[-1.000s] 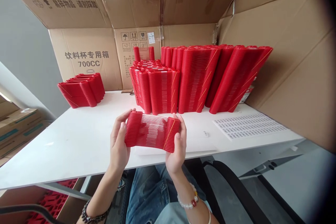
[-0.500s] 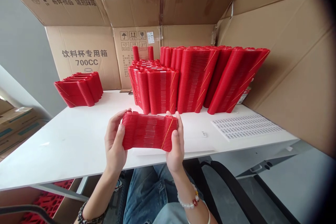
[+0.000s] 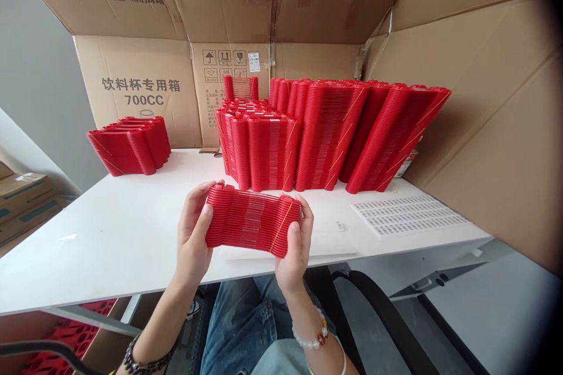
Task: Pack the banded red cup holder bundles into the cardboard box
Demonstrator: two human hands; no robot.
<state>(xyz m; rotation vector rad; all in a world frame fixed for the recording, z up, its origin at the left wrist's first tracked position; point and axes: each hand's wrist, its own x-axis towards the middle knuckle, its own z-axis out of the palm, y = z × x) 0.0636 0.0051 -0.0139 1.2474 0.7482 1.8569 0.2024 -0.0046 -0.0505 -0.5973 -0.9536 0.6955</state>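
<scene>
The big carton [image 3: 145, 91] behind the counter [image 3: 109, 234] bears the clearest print: on its front wall, dark characters read 饮料杯专用箱, and just below them 700CC. On the raised flap [image 3: 109, 3] above that wall runs a smaller line — 易碎物品 请勿踩踏 — with an upward arrow and a round mark to its left. On the wall to the right of 700CC stand boxed handling symbols [image 3: 224, 58] in two rows, with fine print beneath too small to read, and a white sticker [image 3: 254, 62] just beside them, also unreadable. Right of the carton, a white label sheet [image 3: 409, 215] lies on the counter — its rows of print too small to make out.
</scene>
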